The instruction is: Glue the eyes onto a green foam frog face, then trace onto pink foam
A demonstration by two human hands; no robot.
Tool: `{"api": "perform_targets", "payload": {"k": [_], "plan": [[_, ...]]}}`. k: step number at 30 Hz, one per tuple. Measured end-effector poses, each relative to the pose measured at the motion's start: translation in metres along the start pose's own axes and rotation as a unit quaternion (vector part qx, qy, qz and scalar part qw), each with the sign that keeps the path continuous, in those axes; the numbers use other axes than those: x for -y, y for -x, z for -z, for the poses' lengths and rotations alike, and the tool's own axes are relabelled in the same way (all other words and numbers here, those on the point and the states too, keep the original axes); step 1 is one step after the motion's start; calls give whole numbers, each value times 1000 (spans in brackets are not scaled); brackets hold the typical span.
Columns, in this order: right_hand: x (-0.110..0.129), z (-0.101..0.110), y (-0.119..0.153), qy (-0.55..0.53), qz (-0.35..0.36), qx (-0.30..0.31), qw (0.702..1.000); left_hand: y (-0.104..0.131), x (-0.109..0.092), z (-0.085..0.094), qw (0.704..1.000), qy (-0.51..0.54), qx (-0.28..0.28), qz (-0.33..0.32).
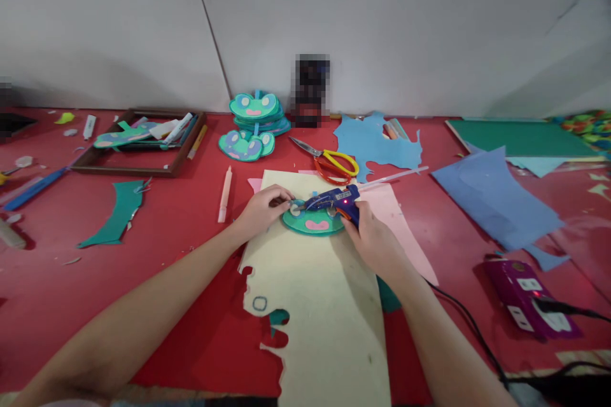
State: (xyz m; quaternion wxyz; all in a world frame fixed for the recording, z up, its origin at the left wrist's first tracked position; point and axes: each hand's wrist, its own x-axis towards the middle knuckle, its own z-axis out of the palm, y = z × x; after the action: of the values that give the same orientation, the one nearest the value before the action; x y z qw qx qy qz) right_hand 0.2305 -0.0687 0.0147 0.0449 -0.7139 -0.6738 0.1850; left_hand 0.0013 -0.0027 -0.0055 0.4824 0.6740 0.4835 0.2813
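A green felt frog face (317, 225) with a pink mouth lies on a cream sheet (329, 292). My right hand (375, 238) is wrapped round the handle of a blue glue gun (331, 198), which has a red light and a clear glue stick out of its back. The gun's nozzle points left, over the frog's left eye. At that eye my left hand (268, 208) has its fingers pinched together on the edge of the small eye piece (296, 206), beside the nozzle.
Scissors (329, 161) lie behind the sheet, near stacked frog faces (256, 108). Blue felt (382, 143) is behind right. A wooden frame (176, 162) holds markers at the left. On the right are a blue sheet (496, 197) and a purple power socket (525, 299) with cables.
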Motion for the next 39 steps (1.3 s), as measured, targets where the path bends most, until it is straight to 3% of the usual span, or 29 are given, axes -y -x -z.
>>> {"api": "perform_targets", "payload": {"k": [39], "plan": [[1, 1, 1, -1, -3, 3, 1000, -1, -5, 2, 998, 53, -5, 39]]}}
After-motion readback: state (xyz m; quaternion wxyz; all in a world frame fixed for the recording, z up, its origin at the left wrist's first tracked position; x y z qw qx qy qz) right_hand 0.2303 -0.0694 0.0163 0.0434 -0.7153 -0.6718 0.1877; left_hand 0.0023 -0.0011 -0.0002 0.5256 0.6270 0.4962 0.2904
